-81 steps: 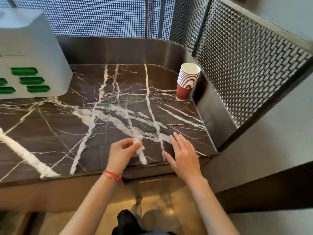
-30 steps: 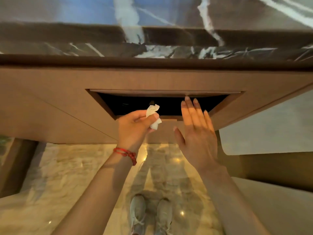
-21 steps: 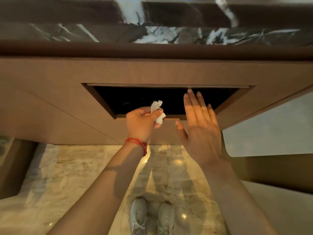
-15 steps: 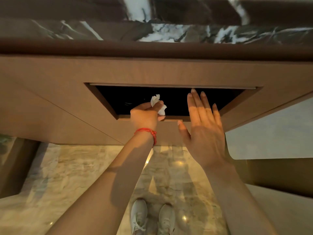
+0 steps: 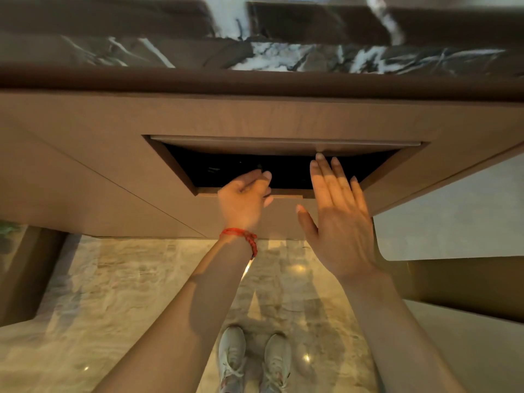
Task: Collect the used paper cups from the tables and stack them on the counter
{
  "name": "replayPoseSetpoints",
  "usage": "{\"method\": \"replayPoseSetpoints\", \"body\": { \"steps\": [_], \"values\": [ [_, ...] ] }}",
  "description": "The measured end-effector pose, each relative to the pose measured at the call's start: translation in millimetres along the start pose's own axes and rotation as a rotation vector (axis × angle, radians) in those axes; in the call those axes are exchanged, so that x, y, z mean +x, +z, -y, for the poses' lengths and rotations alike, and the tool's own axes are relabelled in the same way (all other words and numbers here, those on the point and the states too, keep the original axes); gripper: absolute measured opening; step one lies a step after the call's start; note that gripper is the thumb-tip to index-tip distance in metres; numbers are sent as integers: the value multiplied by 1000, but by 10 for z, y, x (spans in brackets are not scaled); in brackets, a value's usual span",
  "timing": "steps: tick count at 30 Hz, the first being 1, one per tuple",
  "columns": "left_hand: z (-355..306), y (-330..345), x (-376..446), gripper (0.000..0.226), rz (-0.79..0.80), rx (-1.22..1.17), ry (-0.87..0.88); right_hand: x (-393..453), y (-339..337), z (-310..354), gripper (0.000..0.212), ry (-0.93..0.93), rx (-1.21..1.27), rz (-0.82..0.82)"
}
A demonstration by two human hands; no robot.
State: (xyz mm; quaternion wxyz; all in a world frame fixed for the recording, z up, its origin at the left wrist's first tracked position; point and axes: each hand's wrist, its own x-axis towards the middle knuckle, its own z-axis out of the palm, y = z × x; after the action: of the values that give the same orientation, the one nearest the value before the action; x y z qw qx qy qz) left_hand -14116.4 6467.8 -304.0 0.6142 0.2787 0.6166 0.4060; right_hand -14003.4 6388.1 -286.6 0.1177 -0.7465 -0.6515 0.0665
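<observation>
my right hand reaches flat, fingertips pressing the swing flap inward over the dark slot in the counter front. my left hand, red string bracelet at the wrist, hangs loosely curled at the slot's near edge, holding nothing. my shoes stand on the glossy floor below.

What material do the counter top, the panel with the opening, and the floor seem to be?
Counter top: dark polished stone, likely marble, judging by its white veins.
Panel: matte brown wood or veneer, with faint grain; which one is unclear.
Floor: glossy beige stone or tile, since it reflects light spots.
</observation>
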Motion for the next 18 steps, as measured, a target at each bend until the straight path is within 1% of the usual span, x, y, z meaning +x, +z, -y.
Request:
{"method": "replayPoseSetpoints", "body": {
  "steps": [3, 6, 8, 9, 11, 14, 16, 18],
  "values": [
    [6, -139, -211, 7, 49, 93, 96, -89, -31, 21, 65, 11, 11, 55],
    [-7, -282, -425, 11, 116, 205, 192, -216, -86, 66, 63, 33, 43, 91],
    [-32, -359, -545, 13, 140, 322, 229, -309, -143, 105, 62, 58, 78, 93],
    [-50, -391, -605, 17, 151, 405, 249, -359, -181, 125, 61, 72, 96, 91],
    [-92, -469, -704, 30, 178, 601, 330, -439, -281, 168, 61, 101, 131, 77],
    [-236, -577, -844, 42, 195, 919, 522, -543, -444, 234, 63, 138, 140, 113],
    [-370, -625, -953, 47, 228, 1038, 612, -604, -567, 274, 64, 152, 157, 130],
    [-478, -659, -1076, 50, 238, 1101, 674, -692, -680, 321, 63, 164, 161, 133]
  ]
}}
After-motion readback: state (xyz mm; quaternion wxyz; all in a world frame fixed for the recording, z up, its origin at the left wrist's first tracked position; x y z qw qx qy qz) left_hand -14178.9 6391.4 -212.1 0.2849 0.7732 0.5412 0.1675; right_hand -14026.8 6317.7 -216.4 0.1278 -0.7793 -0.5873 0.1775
